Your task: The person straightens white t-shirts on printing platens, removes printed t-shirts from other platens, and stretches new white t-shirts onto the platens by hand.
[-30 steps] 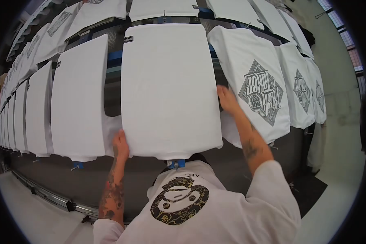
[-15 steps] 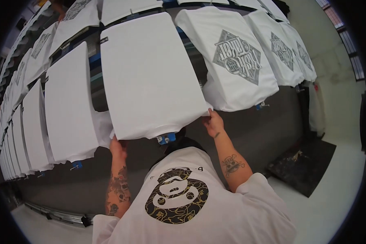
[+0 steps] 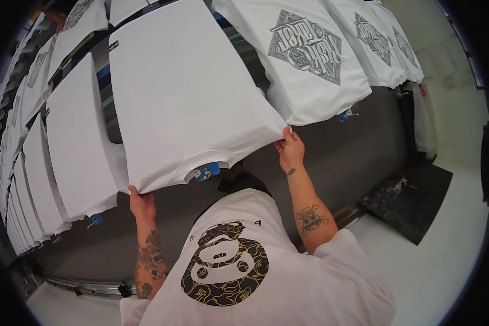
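A plain white T-shirt (image 3: 185, 87) lies over the flat board in front of me, its collar end nearest my body. My left hand (image 3: 142, 204) pinches the shirt's near left corner. The near right corner is gripped between the thumb and fingers of my right hand (image 3: 291, 149), and the cloth is drawn out to a point there. Between the hands, a blue clamp (image 3: 207, 171) shows under the curved neckline. A small dark label (image 3: 113, 46) sits near the shirt's far left edge.
Right of the shirt, a printed white shirt (image 3: 320, 65) covers another board, with more printed ones beyond. Several boards with plain white shirts (image 3: 79, 136) line the left. A dark panel (image 3: 407, 198) lies on the floor at right. Part of another person's hand (image 3: 54, 19) shows at top left.
My right hand has come down from the shirt's right side to its near corner. Both hands now hold the corners, and the shirt's near edge is pulled outward. The view has shifted and turned.
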Tool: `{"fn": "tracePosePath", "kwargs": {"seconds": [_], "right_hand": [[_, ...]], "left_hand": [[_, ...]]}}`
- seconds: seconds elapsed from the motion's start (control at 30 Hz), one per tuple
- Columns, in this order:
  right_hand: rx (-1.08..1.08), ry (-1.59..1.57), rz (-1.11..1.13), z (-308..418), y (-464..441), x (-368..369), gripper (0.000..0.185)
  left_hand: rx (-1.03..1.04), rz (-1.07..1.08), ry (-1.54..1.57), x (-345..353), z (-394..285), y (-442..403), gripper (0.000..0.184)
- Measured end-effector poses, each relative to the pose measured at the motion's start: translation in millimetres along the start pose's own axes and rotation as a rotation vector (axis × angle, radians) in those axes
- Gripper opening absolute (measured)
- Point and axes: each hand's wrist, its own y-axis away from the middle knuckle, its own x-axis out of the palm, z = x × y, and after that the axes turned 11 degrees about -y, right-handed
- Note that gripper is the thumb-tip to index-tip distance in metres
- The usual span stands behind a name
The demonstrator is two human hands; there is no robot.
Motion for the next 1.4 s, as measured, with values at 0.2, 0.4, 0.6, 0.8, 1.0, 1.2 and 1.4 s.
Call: {"fn": "tracePosePath", "kwargs": {"seconds": [0.2, 0.4, 0.6, 0.8, 1.0, 1.2, 1.4], "right_hand": [[0.016, 0.053, -0.015, 1, -7, -5, 0.022], [0.037, 0.179, 0.061, 11, -6, -6, 0.024], [0.024, 0.260, 0.043, 16, 1, 1, 0.023], [0.018, 0.296, 0.028, 17, 3, 5, 0.024], [0.005, 0.299, 0.000, 16, 2, 4, 0.025], [0.003, 0.267, -0.007, 13, 0, 3, 0.022], [-0.008, 0.242, -0.024, 11, -3, -2, 0.019]], "left_hand": [[0.051, 0.142, 0.143, -1, 11, -6, 0.050], [0.079, 0.017, 0.206, 5, 9, 1, 0.043], [0.091, -0.008, 0.208, 3, 9, 5, 0.038], [0.137, -0.001, 0.237, 4, 10, 4, 0.036], [0.163, -0.018, 0.203, 0, 11, 3, 0.035], [0.190, -0.012, 0.200, -3, 13, -1, 0.037], [0.182, 0.012, 0.148, -7, 15, -6, 0.040]]}}
